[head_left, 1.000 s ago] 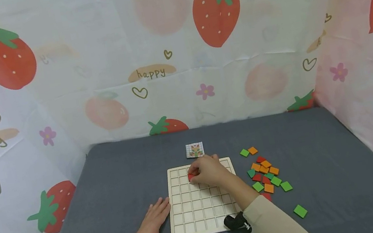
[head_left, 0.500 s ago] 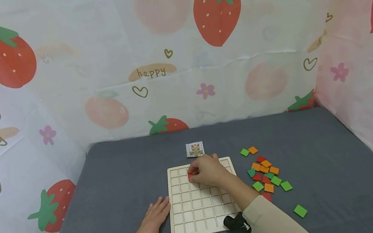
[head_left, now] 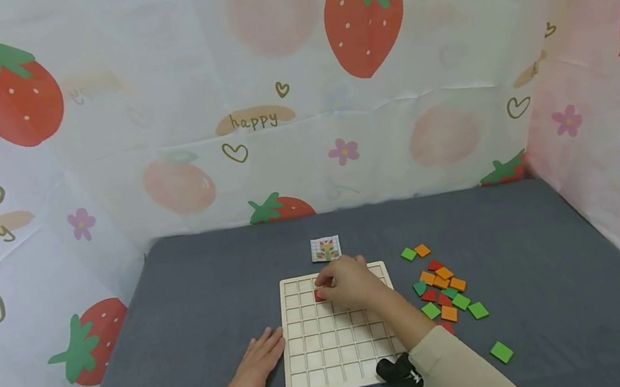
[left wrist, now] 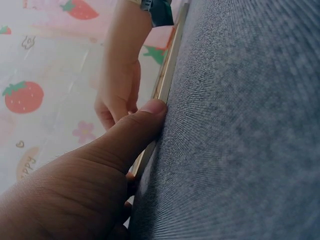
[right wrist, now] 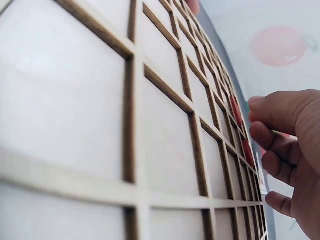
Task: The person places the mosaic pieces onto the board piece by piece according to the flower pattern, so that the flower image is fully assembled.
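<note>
A pale wooden grid board [head_left: 311, 342] lies on the dark table. My left hand [head_left: 255, 376] rests at its left side, fingers stretched along the edge and thumb at the near corner; in the left wrist view the thumb [left wrist: 135, 127] touches the board's edge [left wrist: 167, 75]. My right hand [head_left: 351, 283] is over the far rows, fingers loosely bent beside a red tile [head_left: 318, 296] lying in a cell. The right wrist view shows two red pieces, an upper one [right wrist: 236, 110] and a lower one [right wrist: 248, 152], in cells; nothing shows between thumb and fingers of the right hand [right wrist: 295, 145].
A small picture card [head_left: 325, 249] lies behind the board. Right of the board are scattered orange tiles [head_left: 449, 313], green tiles [head_left: 478, 310] and red pieces [head_left: 429, 295]. One green tile [head_left: 501, 352] sits apart near the front. A strawberry-print curtain [head_left: 297, 85] surrounds the table.
The right fingers have shifted slightly off the red tile, which shows more plainly, flat in its cell. The left hand stays at the board's edge. The whole head view has moved very slightly.
</note>
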Demonstrator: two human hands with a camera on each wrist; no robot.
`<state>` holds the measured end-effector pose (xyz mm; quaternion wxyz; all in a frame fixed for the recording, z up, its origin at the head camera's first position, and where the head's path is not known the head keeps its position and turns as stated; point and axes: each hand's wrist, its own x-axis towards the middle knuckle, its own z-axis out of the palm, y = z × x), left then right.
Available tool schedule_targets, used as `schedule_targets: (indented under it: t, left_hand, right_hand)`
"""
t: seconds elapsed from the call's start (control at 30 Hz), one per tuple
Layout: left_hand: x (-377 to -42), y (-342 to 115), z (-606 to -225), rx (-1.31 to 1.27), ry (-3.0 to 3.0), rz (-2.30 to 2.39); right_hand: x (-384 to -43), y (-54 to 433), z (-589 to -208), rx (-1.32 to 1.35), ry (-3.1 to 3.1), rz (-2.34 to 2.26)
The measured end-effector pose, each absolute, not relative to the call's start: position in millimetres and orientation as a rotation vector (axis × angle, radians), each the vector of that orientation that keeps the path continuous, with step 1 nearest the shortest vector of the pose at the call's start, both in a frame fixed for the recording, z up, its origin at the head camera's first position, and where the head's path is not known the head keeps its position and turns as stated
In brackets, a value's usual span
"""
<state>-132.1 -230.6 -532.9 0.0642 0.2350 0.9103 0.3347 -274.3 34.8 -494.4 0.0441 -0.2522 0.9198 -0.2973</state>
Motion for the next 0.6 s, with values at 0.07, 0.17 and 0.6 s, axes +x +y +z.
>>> schedule_targets:
  t: [0.07,0.17,0.6]
  left_hand:
    - [-132.2,-230.4,-533.4,0.707,2.749,1.01]
    - [-132.1,-230.1,-533.1,0.702,2.748,1.019]
    - [-130.7,-228.2,-530.6,0.692,2.758,1.009]
  right_hand:
    - [-274.8,38.2,-493.5,-0.772,2.799,-0.936]
    - [-274.9,43.8,-490.3,-0.79,2.79,-0.971]
    - [-271.8,67.1,-482.6,-0.812,2.876,-0.893]
